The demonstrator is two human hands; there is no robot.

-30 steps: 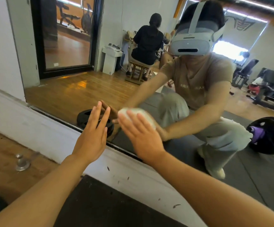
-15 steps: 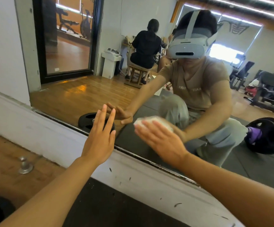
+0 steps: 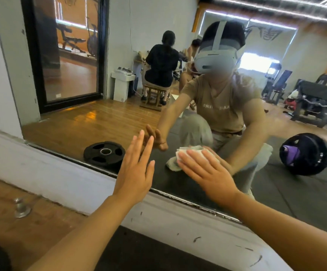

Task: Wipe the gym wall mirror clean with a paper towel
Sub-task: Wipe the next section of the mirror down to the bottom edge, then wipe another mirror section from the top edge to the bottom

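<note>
While the right hand (image 3: 209,173) lay flat with its fingers (image 3: 190,159) straight, it pressed a wadded paper towel (image 3: 190,153) against the low part of the mirror (image 3: 119,118), just above the metal bottom edge (image 3: 178,196). The left hand (image 3: 137,169) was open too, fingers straight and raised, its tips at or very near the glass to the left of the towel – whether the palm touched could not be told. The main risk, as I judged it, lay in that bracing hand: bare skin on glass would leave fresh prints on the very patch being cleaned, and a later pass would have to chase them. The towel was only pinned under a flat palm, not gripped, so a quick stroke could let it slip out or bunch up, and then the heel of the hand would smear the glass instead. So near the bottom edge, a downward sweep might have snagged the paper on the metal strip or dragged grime up from the scuffed white ledge (image 3: 70,184) below – leaving streaks. The person crouched close, so a hard lean on both hands could have put undue load on the pane. A weight plate (image 3: 104,153) showed in the reflection at left.
</note>
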